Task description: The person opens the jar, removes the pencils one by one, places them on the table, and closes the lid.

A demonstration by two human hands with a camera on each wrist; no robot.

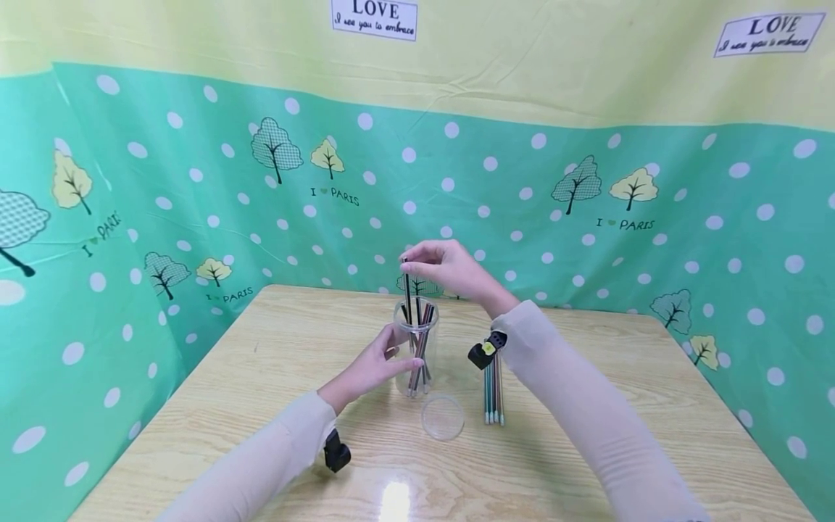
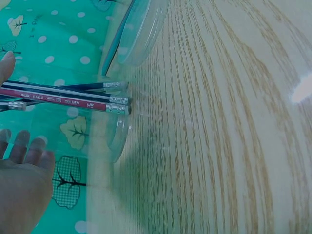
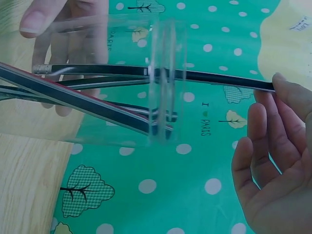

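Observation:
A clear jar (image 1: 402, 370) stands upright on the table, several dark and red pencils (image 1: 424, 341) leaning inside it. My left hand (image 1: 376, 365) is curled round the jar's left side, thumb in front; the left wrist view shows its fingers (image 2: 35, 148) against the clear wall. Above the rim, my right hand (image 1: 457, 272) pinches the top end of a black pencil (image 1: 407, 283). In the right wrist view that pencil (image 3: 214, 79) passes through the mouth, its metal-banded end inside the jar, between the right thumb and fingers (image 3: 258, 117).
A round clear lid (image 1: 443, 417) lies on the table (image 1: 554, 449) in front of the jar. Right of it lie several pencils (image 1: 493, 395) side by side, partly under the right wrist's camera. A patterned curtain (image 1: 457, 174) hangs behind the table.

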